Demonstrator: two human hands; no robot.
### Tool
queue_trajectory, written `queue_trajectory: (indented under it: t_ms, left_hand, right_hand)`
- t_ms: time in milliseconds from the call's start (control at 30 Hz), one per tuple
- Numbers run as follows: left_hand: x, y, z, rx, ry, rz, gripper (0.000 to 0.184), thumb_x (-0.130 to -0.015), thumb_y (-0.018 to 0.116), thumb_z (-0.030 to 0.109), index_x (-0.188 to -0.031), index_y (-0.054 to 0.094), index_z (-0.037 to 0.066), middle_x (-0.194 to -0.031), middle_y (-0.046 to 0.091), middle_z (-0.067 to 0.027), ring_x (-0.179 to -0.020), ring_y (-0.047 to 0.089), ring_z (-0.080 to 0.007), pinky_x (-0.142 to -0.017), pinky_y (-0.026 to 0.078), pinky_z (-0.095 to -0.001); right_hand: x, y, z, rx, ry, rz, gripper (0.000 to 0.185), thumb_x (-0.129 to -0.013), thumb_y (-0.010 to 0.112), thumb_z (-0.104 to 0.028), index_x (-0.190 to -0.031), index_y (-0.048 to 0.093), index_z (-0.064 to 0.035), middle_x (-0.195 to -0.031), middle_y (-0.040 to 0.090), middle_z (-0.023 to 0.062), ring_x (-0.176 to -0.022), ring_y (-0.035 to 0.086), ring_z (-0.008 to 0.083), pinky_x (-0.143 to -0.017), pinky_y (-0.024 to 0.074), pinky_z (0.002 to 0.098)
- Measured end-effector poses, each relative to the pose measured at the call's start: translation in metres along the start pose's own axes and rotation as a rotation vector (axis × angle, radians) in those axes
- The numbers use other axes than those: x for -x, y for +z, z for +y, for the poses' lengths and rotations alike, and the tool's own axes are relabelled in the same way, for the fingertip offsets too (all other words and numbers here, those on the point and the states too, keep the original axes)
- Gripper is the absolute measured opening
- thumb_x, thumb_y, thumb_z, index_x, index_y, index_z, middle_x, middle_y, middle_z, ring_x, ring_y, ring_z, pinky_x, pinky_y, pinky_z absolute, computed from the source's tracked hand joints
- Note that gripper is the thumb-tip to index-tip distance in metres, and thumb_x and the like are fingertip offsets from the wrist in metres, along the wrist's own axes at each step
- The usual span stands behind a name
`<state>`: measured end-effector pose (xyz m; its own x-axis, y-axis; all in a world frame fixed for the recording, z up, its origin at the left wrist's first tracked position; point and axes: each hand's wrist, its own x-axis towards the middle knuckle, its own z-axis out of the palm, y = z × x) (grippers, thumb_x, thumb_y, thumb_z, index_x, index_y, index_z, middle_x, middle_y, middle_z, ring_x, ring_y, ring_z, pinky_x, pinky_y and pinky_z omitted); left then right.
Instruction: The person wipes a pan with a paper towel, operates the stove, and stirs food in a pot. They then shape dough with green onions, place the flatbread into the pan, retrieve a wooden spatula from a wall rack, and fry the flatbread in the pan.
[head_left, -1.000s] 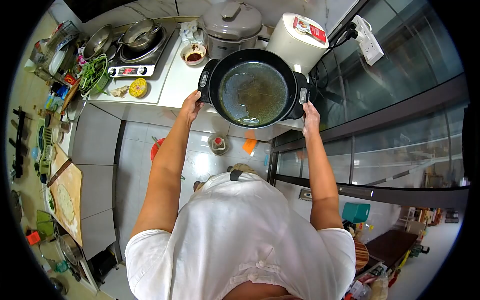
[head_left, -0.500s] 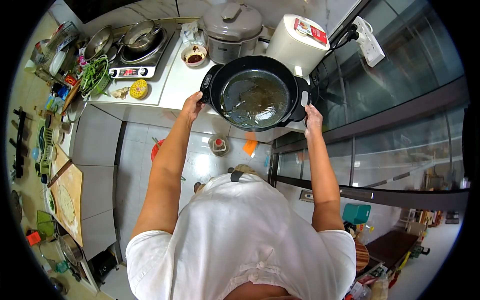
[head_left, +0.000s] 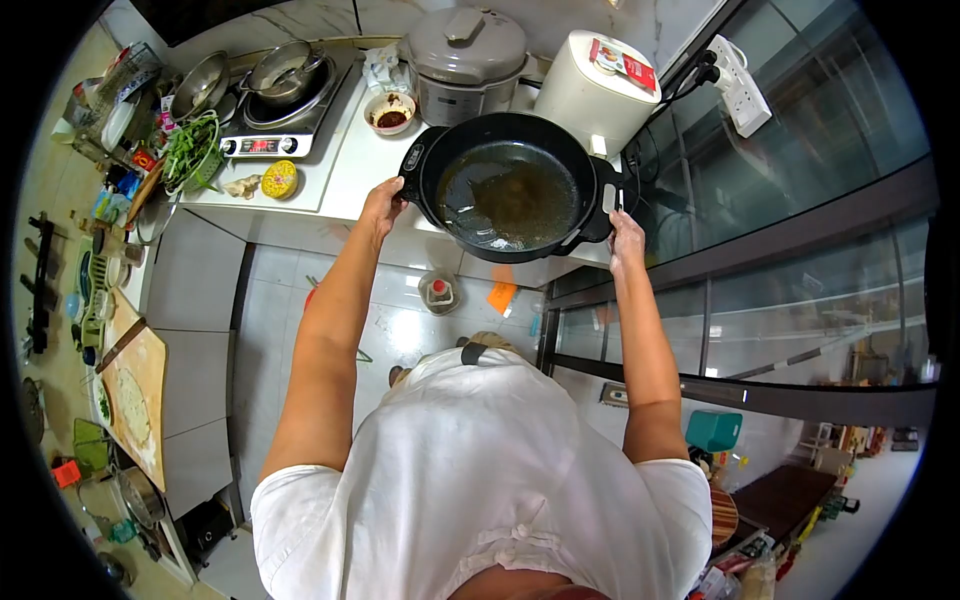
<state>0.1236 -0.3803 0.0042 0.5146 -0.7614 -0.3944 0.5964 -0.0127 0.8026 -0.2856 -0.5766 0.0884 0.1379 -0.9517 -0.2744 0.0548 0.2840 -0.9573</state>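
Observation:
A wide black pan (head_left: 512,125) with two side handles is held out in front of me, over the counter's front edge. Oily-looking liquid (head_left: 512,195) covers its bottom, shiny at the near side. My left hand (head_left: 383,205) is closed on the left handle, thumb on top. Around the right handle, my right hand (head_left: 627,238) grips from the outer side. Just behind the pan stand a grey pressure cooker (head_left: 467,70) and a cream-coloured appliance (head_left: 598,90). A small bowl (head_left: 390,113) with dark red sauce sits to the pan's upper left.
An induction cooker (head_left: 270,145) bearing a metal pot (head_left: 285,72) stands at the back left, near a basket of greens (head_left: 192,152) and a yellow round container (head_left: 280,180). A wooden board (head_left: 135,390) with flattened dough lies left. A clear jug (head_left: 440,293) stands on the floor.
The pan stays nearly in place in both hands. The liquid has shifted, and its bright glare by the near wall has shrunk.

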Motion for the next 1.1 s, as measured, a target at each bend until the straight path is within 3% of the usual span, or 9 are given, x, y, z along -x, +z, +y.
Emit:
queue_trajectory:
  t_ms: [133, 233, 333, 433, 467, 667, 867, 1100]
  left_hand:
    - [0.005, 0.007, 0.009, -0.032, 0.025, -0.002, 0.019, -0.087, 0.057, 0.019, -0.100, 0.061, 0.006, -0.078, 0.059, 0.0023, -0.065, 0.049, -0.0085, -0.060, 0.042, -0.0218]
    - [0.007, 0.011, 0.014, -0.056, 0.027, 0.010, 0.018, -0.087, 0.056, 0.019, -0.101, 0.062, 0.008, -0.075, 0.057, 0.0045, -0.064, 0.047, -0.0074, -0.061, 0.041, -0.0209]
    - [0.008, 0.011, 0.016, -0.079, 0.011, 0.016, 0.022, -0.088, 0.056, 0.020, -0.106, 0.060, 0.009, -0.082, 0.059, 0.0044, -0.070, 0.049, -0.0075, -0.067, 0.040, -0.0222]
    - [0.011, 0.007, 0.010, -0.092, 0.000, 0.012, 0.027, -0.088, 0.055, 0.022, -0.112, 0.057, 0.010, -0.092, 0.060, 0.0044, -0.078, 0.050, -0.0076, -0.073, 0.038, -0.0235]
    - [0.011, 0.005, 0.007, -0.086, -0.002, 0.007, 0.028, -0.088, 0.055, 0.022, -0.114, 0.056, 0.011, -0.094, 0.060, 0.0049, -0.080, 0.050, -0.0075, -0.074, 0.037, -0.0238]
    - [0.014, -0.002, -0.010, -0.016, 0.009, -0.065, 0.036, -0.089, 0.054, 0.024, -0.123, 0.051, 0.012, -0.099, 0.059, 0.0056, -0.084, 0.050, -0.0077, -0.077, 0.037, -0.0247]
    - [0.010, -0.004, -0.021, 0.064, 0.021, -0.132, 0.036, -0.089, 0.054, 0.024, -0.122, 0.050, 0.011, -0.102, 0.059, 0.0045, -0.089, 0.052, -0.0081, -0.081, 0.039, -0.0248]
    - [0.007, 0.004, -0.010, -0.002, 0.046, -0.131, 0.035, -0.090, 0.053, 0.024, -0.123, 0.051, 0.011, -0.102, 0.059, 0.0047, -0.088, 0.052, -0.0079, -0.080, 0.038, -0.0247]
  right_hand:
    - [-0.001, -0.001, 0.011, -0.002, 0.031, 0.047, 0.032, -0.081, 0.065, -0.011, -0.110, 0.059, 0.0017, -0.072, 0.053, -0.0038, -0.060, 0.042, 0.0065, -0.055, 0.0345, 0.0228]
    - [0.001, 0.002, 0.012, -0.029, 0.047, 0.098, 0.016, -0.082, 0.063, -0.013, -0.097, 0.063, -0.0067, -0.063, 0.048, -0.0087, -0.048, 0.040, 0.0033, -0.042, 0.0304, 0.0182]
    - [-0.010, -0.012, 0.027, -0.015, 0.113, 0.006, 0.041, -0.081, 0.066, -0.012, -0.119, 0.054, 0.0009, -0.083, 0.057, -0.0017, -0.067, 0.046, 0.0078, -0.061, 0.0371, 0.0230]
    - [-0.004, -0.011, 0.035, -0.037, 0.086, 0.022, 0.046, -0.082, 0.065, -0.012, -0.124, 0.050, 0.0019, -0.096, 0.059, 0.0020, -0.078, 0.050, 0.0098, -0.069, 0.0395, 0.0243]
    - [0.000, -0.010, 0.036, -0.034, 0.084, 0.039, 0.047, -0.083, 0.063, -0.011, -0.126, 0.047, 0.0023, -0.106, 0.059, 0.0049, -0.089, 0.052, 0.0119, -0.077, 0.0400, 0.0257]
    - [0.015, -0.004, 0.023, -0.046, 0.009, -0.005, 0.048, -0.086, 0.059, -0.009, -0.128, 0.043, 0.0057, -0.115, 0.056, 0.0073, -0.102, 0.052, 0.0145, -0.092, 0.0364, 0.0262]
    - [0.013, -0.010, 0.025, -0.071, -0.075, -0.045, 0.048, -0.086, 0.057, -0.008, -0.129, 0.041, 0.0078, -0.120, 0.054, 0.0090, -0.110, 0.049, 0.0155, -0.097, 0.0332, 0.0257]
    - [0.004, -0.012, 0.033, -0.078, -0.049, -0.015, 0.051, -0.086, 0.059, -0.011, -0.130, 0.041, 0.0068, -0.120, 0.054, 0.0087, -0.108, 0.050, 0.0157, -0.095, 0.0345, 0.0266]
